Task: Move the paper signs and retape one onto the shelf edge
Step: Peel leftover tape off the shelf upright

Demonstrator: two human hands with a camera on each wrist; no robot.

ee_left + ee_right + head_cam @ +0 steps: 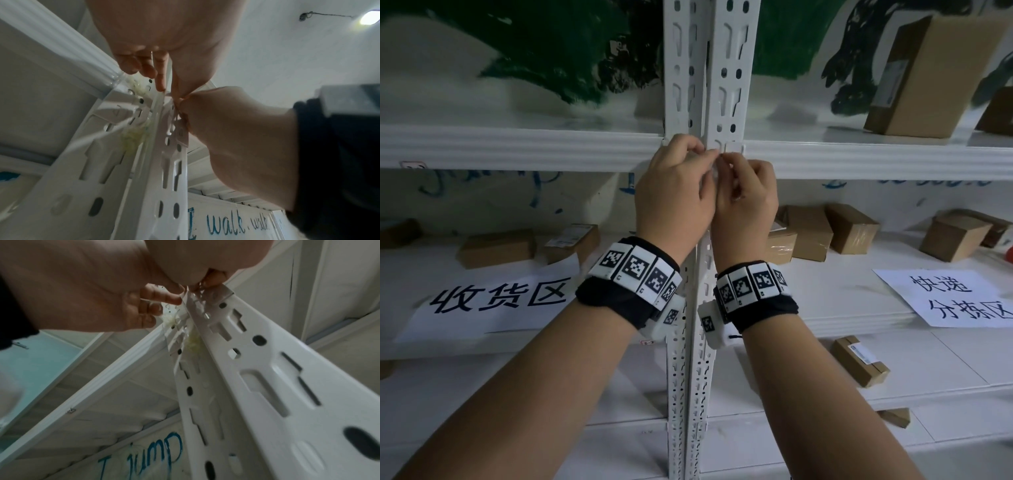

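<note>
Two paper signs with black characters lie flat on the middle shelf, one at the left [496,301] and one at the right [955,298]. Both my hands are raised to where the white uprights [729,68] meet the upper shelf edge [517,147]. My left hand [705,154] and right hand [726,164] meet fingertip to fingertip and pinch a strip of clear tape [717,173] stuck on the upright. In the left wrist view the tape [171,113] runs down from the pinch. Yellowish glue residue [193,342] marks the upright below. How far the tape reaches is hard to tell.
Several cardboard boxes stand on the middle shelf [811,229] and one tall box on the upper shelf [921,78]. A small box [859,359] lies on the shelf below. The painted wall behind carries blue writing [226,224].
</note>
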